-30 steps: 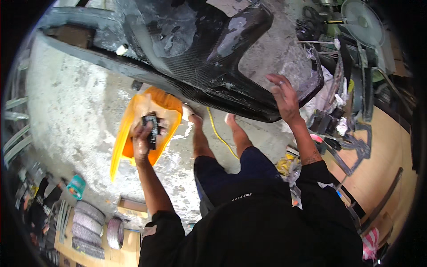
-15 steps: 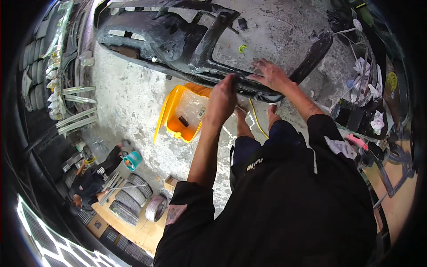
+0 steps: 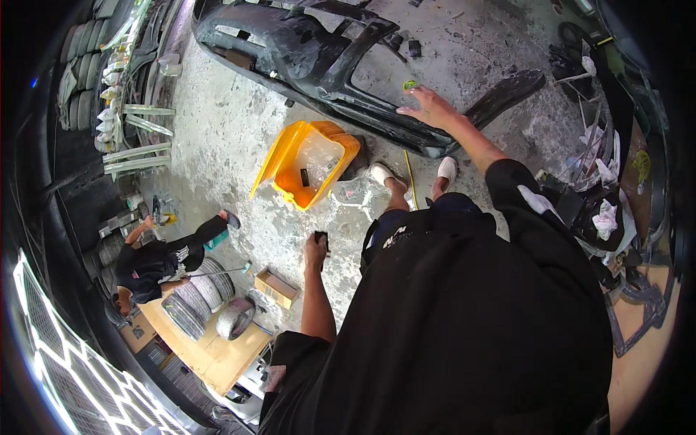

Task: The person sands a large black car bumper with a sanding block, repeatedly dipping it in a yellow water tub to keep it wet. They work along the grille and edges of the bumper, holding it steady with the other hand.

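A large black car bumper (image 3: 319, 51) lies across the upper part of the view, with grey scuffed patches on its skin. Over its right-hand section is my right hand (image 3: 435, 110), fingers spread and nothing in them; whether it touches the bumper I cannot tell. My left hand (image 3: 315, 254) is down by my side, away from the bumper, closed round a small black block (image 3: 322, 239). Between that hand and the bumper stands a yellow bin (image 3: 296, 194) with its lid swung out to the left. Inside it are cloudy water and a small dark block (image 3: 304, 177).
At the left a person (image 3: 163, 261) in dark clothes is beside a wooden board (image 3: 235, 359) holding several tires (image 3: 203, 290). A cardboard box (image 3: 277, 288) rests on the floor. A yellow hose or cord (image 3: 410, 174) runs near my feet. Clutter and a rack (image 3: 598, 145) line the right side.
My left hand has left the bumper and dropped back toward my side with the black block. My right hand has stayed over the bumper. My view has shifted, and the other person's leg is stretched out.
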`<state>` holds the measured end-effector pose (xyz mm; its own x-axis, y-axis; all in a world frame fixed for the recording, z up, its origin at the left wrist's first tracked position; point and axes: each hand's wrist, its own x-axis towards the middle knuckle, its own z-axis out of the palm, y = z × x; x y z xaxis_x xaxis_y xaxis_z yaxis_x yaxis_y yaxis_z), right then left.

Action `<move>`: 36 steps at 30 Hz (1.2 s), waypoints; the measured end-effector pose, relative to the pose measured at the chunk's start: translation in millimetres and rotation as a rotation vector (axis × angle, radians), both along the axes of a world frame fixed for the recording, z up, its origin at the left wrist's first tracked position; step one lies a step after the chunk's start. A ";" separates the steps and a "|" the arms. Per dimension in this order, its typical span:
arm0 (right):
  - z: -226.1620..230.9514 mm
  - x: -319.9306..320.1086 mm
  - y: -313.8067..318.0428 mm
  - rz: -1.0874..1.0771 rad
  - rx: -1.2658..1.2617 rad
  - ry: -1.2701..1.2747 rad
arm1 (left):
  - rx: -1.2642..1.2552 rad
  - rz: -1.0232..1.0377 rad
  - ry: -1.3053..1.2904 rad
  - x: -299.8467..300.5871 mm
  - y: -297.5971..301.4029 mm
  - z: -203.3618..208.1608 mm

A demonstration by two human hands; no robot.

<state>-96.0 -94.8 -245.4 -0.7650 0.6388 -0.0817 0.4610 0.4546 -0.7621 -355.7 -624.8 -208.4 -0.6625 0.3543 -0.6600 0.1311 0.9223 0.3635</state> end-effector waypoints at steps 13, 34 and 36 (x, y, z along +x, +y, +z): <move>42.9 94.0 10.5 0.182 0.395 -0.533 | 0.011 0.182 -0.184 69.5 -78.7 -22.5; 170.7 54.7 -125.8 -0.238 -1.022 0.514 | 0.866 -0.108 -0.330 159.0 288.7 185.3; 175.8 56.0 -127.1 -0.270 -1.033 0.548 | 0.867 -0.057 -0.320 164.4 290.2 192.0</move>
<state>-40.0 -221.8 -69.6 -0.7099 0.6079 -0.3557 -0.0519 -0.5488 -0.8343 -191.3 -334.5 -16.4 -0.4606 0.8363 -0.2974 -0.0582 0.3059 0.9503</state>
